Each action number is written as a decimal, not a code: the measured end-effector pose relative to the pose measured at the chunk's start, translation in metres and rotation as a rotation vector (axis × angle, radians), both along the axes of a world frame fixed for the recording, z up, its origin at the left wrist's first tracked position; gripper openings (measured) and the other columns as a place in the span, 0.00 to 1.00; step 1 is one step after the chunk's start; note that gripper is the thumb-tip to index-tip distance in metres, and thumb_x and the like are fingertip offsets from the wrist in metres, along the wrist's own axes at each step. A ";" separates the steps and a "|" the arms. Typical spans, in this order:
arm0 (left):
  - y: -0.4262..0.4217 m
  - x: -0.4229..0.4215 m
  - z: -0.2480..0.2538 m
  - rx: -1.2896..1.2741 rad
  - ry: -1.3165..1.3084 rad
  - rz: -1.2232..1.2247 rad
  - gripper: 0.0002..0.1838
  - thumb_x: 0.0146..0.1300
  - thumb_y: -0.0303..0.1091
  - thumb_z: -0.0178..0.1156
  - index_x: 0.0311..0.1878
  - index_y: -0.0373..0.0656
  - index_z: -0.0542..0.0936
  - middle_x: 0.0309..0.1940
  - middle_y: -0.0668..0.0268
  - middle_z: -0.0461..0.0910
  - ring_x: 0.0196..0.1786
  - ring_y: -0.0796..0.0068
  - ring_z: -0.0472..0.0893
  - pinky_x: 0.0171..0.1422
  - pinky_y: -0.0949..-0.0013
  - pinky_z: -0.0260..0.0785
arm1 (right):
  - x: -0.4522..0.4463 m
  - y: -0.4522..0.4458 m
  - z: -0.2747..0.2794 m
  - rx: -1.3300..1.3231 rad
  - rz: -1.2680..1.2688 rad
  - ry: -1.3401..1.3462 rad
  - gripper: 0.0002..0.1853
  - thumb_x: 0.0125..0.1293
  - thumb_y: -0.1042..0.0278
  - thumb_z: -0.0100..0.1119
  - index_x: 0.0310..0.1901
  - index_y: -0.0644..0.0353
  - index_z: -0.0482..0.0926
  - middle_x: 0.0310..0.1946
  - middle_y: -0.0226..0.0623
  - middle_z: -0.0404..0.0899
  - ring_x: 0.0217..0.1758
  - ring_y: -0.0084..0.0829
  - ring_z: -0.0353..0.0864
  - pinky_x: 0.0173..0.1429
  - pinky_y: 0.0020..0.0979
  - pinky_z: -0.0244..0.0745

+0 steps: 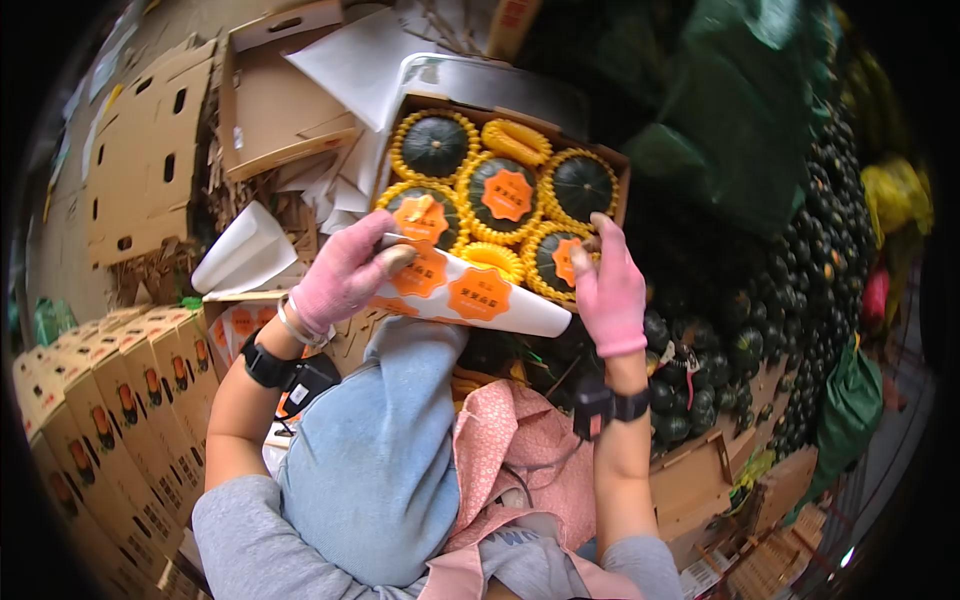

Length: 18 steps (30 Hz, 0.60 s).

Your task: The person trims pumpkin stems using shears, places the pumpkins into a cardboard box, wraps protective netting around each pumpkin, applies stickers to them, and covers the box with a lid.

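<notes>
My left hand (345,270), in a pink glove, is closed on a white sheet of orange stickers (480,292), its lower edge curled. My gloved right hand (612,290) has its thumb and fingers bent at the edge of an orange sticker (566,262) on the lower-right dark green squash (545,275). An open cardboard box (622,190) contains several squashes in yellow foam nets. Another sticker marks the middle squash (500,215), and one more lies on the left squash (420,218). Two folded yellow foam nets, one of them this net (516,141), fill gaps.
The box rests on a pale metal-rimmed stand (425,68). Flattened cardboard (145,150), an empty carton (285,95) and a paper roll (245,250) lie left. Printed boxes (110,400) stand at lower left. Loose squashes (800,290) pile up right, below green sheeting (720,120).
</notes>
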State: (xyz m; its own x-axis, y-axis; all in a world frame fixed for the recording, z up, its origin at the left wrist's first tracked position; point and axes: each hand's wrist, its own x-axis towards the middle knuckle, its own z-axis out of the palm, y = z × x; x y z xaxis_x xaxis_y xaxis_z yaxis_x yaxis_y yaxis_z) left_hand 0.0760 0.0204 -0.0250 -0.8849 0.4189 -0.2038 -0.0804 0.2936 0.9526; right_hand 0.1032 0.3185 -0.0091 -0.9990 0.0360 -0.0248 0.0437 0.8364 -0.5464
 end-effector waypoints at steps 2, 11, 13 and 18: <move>0.000 0.000 0.000 -0.015 -0.001 -0.005 0.07 0.65 0.31 0.59 0.38 0.39 0.73 0.25 0.66 0.69 0.31 0.80 0.67 0.37 0.71 0.66 | 0.008 -0.024 0.024 -0.162 0.144 0.000 0.21 0.57 0.62 0.65 0.51 0.60 0.76 0.42 0.45 0.79 0.45 0.47 0.79 0.48 0.40 0.75; 0.002 0.001 -0.018 -0.007 -0.011 0.132 0.10 0.66 0.36 0.58 0.38 0.38 0.73 0.26 0.64 0.72 0.31 0.74 0.69 0.38 0.68 0.67 | 0.008 -0.048 0.028 -0.436 0.577 0.272 0.11 0.45 0.78 0.71 0.32 0.58 0.82 0.33 0.35 0.80 0.36 0.38 0.76 0.48 0.35 0.70; 0.000 -0.002 -0.019 -0.131 -0.008 0.175 0.14 0.66 0.41 0.58 0.38 0.38 0.73 0.26 0.54 0.74 0.30 0.58 0.74 0.39 0.62 0.68 | 0.005 -0.016 0.013 -1.139 0.351 0.029 0.07 0.50 0.80 0.68 0.29 0.62 0.78 0.30 0.33 0.78 0.32 0.24 0.74 0.36 0.26 0.68; 0.000 -0.002 -0.020 -0.123 -0.007 0.109 0.14 0.65 0.39 0.59 0.34 0.38 0.71 0.24 0.52 0.71 0.28 0.55 0.71 0.36 0.60 0.67 | -0.072 0.051 -0.015 -0.585 -0.224 -0.086 0.21 0.53 0.83 0.67 0.47 0.64 0.69 0.33 0.30 0.72 0.35 0.18 0.72 0.42 0.19 0.72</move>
